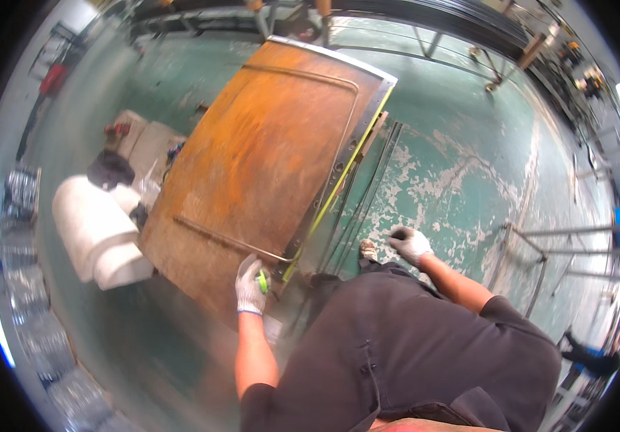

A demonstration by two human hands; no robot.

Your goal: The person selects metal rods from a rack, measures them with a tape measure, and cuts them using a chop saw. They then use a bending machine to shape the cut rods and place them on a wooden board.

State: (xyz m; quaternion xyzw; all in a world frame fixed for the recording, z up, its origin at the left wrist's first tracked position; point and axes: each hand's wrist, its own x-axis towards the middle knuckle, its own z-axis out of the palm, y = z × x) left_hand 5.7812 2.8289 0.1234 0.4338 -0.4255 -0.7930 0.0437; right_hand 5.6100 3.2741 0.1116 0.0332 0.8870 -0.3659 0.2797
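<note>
A rusty brown metal sheet [252,144] lies in front of me on a raised surface, with a bent rod or raised line curving across it. My left hand [249,286], in a white knit glove, is closed around a bright green tape measure [262,281] at the sheet's near corner. A yellow-green tape blade [353,160] runs along the right edge, past a dark strip with holes [339,167]. My right hand [411,245], gloved in white with dark fingertips, hangs over the floor to the right. Its fingers are curled in, with nothing visible in them.
Long dark metal bars [371,194] lie beside the sheet's right side. A white roll of padding [97,230] stands at the left, near brown cardboard [148,147]. Metal frames [562,232] stand at the right; a rack [425,21] crosses the back. The green floor [454,173] has worn patches.
</note>
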